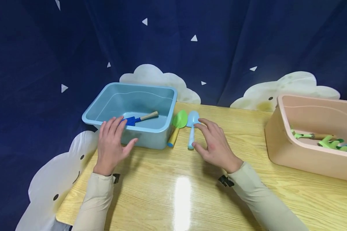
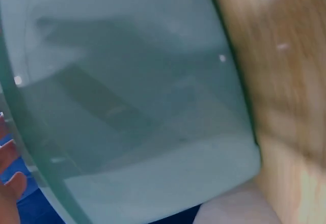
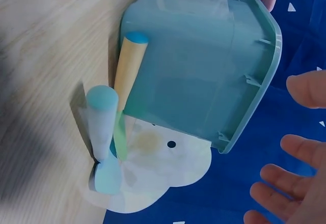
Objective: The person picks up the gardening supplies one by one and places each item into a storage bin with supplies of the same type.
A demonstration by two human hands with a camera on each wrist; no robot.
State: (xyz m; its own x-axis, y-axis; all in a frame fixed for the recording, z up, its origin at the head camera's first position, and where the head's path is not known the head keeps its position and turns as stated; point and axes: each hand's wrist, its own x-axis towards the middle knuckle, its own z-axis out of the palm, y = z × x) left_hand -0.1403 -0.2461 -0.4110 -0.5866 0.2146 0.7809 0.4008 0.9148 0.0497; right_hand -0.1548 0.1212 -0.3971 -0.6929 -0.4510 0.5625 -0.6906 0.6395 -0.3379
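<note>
The wooden bench [image 1: 150, 192] carries a blue tub [image 1: 146, 138]. The left hand [image 1: 111, 144], unclenched, extends loose fingers over the tub's near rim; the right hand [image 1: 216, 143], fingers spread and holding nothing, hovers near the light-blue trowel [image 1: 191, 133], beside the green trowel [image 1: 180, 119].

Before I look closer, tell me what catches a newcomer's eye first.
Probably the blue tub, with a blue shovel inside and the left hand by its rim. Beside it, a green trowel and a light-blue trowel lie near the right hand; a pink tub stands far right.
</note>
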